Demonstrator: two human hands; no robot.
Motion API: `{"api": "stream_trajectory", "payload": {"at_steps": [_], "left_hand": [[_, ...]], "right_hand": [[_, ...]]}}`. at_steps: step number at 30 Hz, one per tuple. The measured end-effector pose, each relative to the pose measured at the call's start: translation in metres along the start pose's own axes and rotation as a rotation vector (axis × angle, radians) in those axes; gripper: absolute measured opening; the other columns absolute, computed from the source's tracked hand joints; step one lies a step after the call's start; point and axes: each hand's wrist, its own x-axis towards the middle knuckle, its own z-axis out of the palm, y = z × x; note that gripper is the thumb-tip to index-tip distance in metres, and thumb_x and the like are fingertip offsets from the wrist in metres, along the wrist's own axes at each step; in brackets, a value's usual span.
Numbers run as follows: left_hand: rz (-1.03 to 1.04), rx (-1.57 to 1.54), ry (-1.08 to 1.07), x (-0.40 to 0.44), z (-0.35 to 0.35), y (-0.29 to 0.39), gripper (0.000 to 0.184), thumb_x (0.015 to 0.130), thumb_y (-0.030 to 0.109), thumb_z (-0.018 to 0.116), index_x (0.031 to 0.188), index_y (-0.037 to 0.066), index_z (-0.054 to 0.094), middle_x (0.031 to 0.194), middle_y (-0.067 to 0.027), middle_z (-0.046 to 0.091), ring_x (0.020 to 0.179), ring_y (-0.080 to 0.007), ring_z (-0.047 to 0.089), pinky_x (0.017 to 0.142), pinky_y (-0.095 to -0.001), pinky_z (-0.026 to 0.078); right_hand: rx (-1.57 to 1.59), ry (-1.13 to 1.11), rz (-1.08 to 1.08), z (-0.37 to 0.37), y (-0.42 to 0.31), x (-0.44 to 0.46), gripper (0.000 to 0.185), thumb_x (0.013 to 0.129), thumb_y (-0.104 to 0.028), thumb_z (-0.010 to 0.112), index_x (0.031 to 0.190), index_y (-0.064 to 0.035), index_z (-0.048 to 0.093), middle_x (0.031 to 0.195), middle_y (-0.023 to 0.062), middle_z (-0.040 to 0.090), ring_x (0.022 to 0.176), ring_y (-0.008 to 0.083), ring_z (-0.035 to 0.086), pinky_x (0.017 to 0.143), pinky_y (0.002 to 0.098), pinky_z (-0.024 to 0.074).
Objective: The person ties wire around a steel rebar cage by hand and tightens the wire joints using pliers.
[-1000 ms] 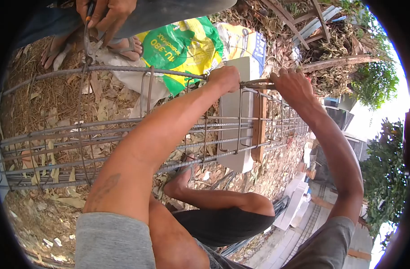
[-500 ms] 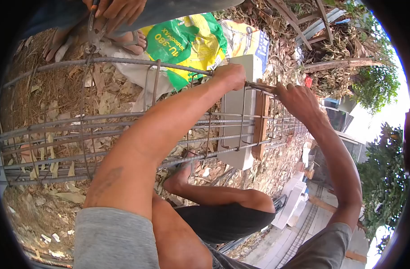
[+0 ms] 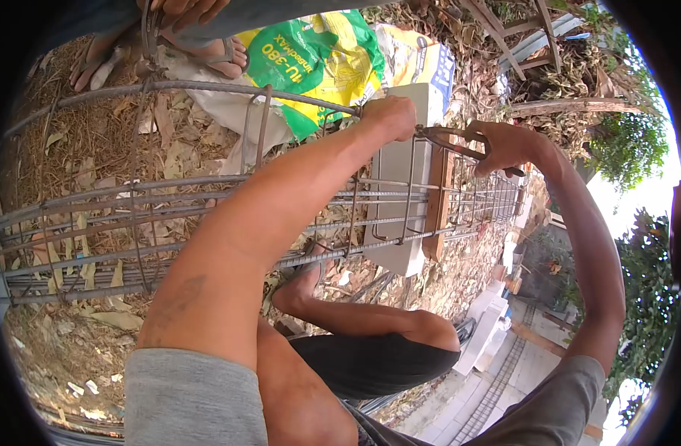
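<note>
Leaves (image 3: 121,321) and straw (image 3: 95,141) littered the ground, brown and loose under a long steel cage (image 3: 340,253). It lay across a pale block (image 3: 391,259) and, just beside that, a length of wood (image 3: 440,167). A green and yellow sack (image 3: 296,70) was spread beyond the far bar (image 3: 206,88), with a white and blue sack (image 3: 437,70) next to it. Off to the right were a plank (image 3: 578,106), white pieces (image 3: 485,327), pale paving (image 3: 526,372) and a tree (image 3: 641,290).

Near the block, the person's left hand (image 3: 389,119) was clamped on the far bar, its fingertips hidden from me. The right hand (image 3: 508,145) was closed round the pincers (image 3: 448,140) — their legs spread, their tips just beside the left fist.

Wide gaps ran between the far bar and the nearer bars, bridged by bent hoops (image 3: 262,130); the left forearm crossed over them. The person's bent leg (image 3: 363,321) came near the cage's near edge, while the right elbow stood well out from the block. Another person's hand (image 3: 188,9) held pliers (image 3: 150,37) by the far bar's left stretch, sandalled feet (image 3: 221,59) on the ground beyond.
</note>
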Motion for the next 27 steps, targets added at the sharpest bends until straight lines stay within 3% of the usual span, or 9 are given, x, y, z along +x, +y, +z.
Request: {"api": "stream_trajectory", "payload": {"at_steps": [2,3,6,10,13,16,20,24,27], "left_hand": [[-0.016,-0.015,0.005,0.002,0.003,-0.001,0.046,0.073,0.004,0.06,0.109,0.02,0.083,0.106,-0.0125,0.079,0.099,-0.033,0.076,0.084,-0.0451,0.06],[-0.024,-0.022,0.013,0.004,0.002,-0.001,0.046,0.073,0.004,0.06,0.109,0.02,0.083,0.106,-0.0129,0.079,0.099,-0.033,0.076,0.083,-0.0452,0.06],[-0.03,-0.01,-0.051,0.007,0.0,-0.004,0.044,0.075,0.006,0.062,0.11,0.02,0.083,0.106,-0.0135,0.079,0.099,-0.0327,0.076,0.084,-0.0449,0.06],[-0.044,-0.013,-0.056,0.012,0.002,-0.004,0.038,0.076,0.007,0.061,0.105,0.018,0.083,0.102,-0.0138,0.079,0.097,-0.0338,0.076,0.082,-0.0449,0.06],[-0.086,-0.009,-0.047,0.013,0.005,0.0,0.033,0.076,0.007,0.061,0.099,0.016,0.083,0.099,-0.0137,0.079,0.094,-0.0348,0.076,0.079,-0.0456,0.06],[-0.117,-0.023,-0.056,0.013,0.001,0.003,0.029,0.076,0.008,0.061,0.094,0.015,0.082,0.096,-0.0137,0.078,0.09,-0.0351,0.075,0.076,-0.0459,0.059],[-0.039,-0.006,-0.087,0.016,0.003,-0.006,0.027,0.076,0.009,0.061,0.092,0.015,0.082,0.094,-0.014,0.078,0.087,-0.0341,0.075,0.074,-0.046,0.058],[-0.038,-0.035,-0.079,0.017,0.004,-0.004,0.029,0.075,0.008,0.06,0.092,0.015,0.082,0.094,-0.0139,0.078,0.088,-0.0332,0.075,0.073,-0.0458,0.058],[-0.083,0.046,-0.035,0.02,0.005,0.001,0.031,0.074,0.007,0.06,0.094,0.015,0.082,0.095,-0.0136,0.078,0.088,-0.0332,0.075,0.073,-0.0455,0.058]], "right_hand": [[-0.475,0.361,-0.138,0.022,0.006,0.003,0.062,0.077,-0.03,0.085,0.127,-0.0053,0.056,0.094,0.012,0.07,0.076,0.0298,0.072,0.072,0.0475,0.0592],[-0.523,0.457,-0.061,0.026,-0.017,-0.012,0.057,0.079,-0.027,0.082,0.126,-0.006,0.057,0.101,0.0105,0.069,0.092,0.0352,0.071,0.086,0.0545,0.0546],[-0.858,0.892,-0.2,0.043,-0.001,-0.007,0.048,0.084,-0.029,0.08,0.121,-0.0065,0.058,0.106,0.0105,0.067,0.094,0.0351,0.07,0.086,0.0531,0.0546],[-0.886,0.72,-0.056,0.052,0.01,-0.006,0.042,0.09,-0.036,0.08,0.113,-0.0037,0.065,0.1,0.0107,0.069,0.091,0.0297,0.071,0.082,0.0458,0.0563],[-0.508,0.454,0.013,0.018,0.014,0.009,0.038,0.094,-0.038,0.078,0.098,-0.0008,0.072,0.081,0.0089,0.072,0.073,0.0257,0.072,0.068,0.0429,0.0578],[0.033,-0.106,0.265,-0.021,0.015,0.019,0.042,0.095,-0.04,0.077,0.088,0.0013,0.076,0.067,0.008,0.07,0.056,0.0233,0.07,0.054,0.0407,0.0559],[-0.071,-0.008,0.089,-0.035,0.025,0.03,0.046,0.097,-0.042,0.074,0.099,0.0034,0.078,0.066,0.0084,0.071,0.055,0.0193,0.072,0.052,0.0344,0.0582],[-0.081,-0.034,0.148,-0.049,0.001,0.017,0.044,0.095,-0.046,0.075,0.104,-0.0031,0.079,0.077,0.0131,0.075,0.059,0.0188,0.074,0.052,0.0368,0.0584],[0.11,-0.195,0.304,-0.057,0.003,0.025,0.05,0.095,-0.053,0.074,0.097,-0.0035,0.076,0.067,0.0068,0.068,0.053,0.0153,0.065,0.049,0.033,0.0539]]}}
